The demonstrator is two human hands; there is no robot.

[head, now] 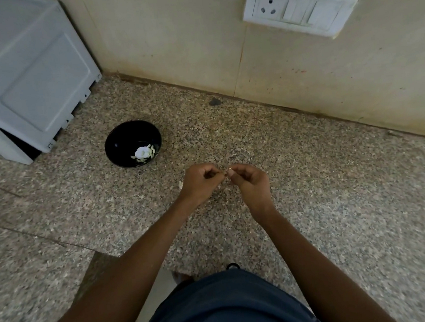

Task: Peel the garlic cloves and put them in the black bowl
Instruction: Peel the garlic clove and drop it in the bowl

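In the head view, the garlic clove [230, 169] is almost hidden between the fingertips; only a small pale tip shows, so its state of peeling is hard to make out. The left hand [200, 184] has its fingers curled and pinches at the clove from the left side. The right hand [251, 183] is curled too and pinches the clove between thumb and forefinger. Both hands are above the speckled counter [336, 202]. The black bowl [133, 143] stands on the counter to the left and farther back, near a white appliance [26, 73] cut off by the frame, and holds several pale garlic pieces [143, 153].
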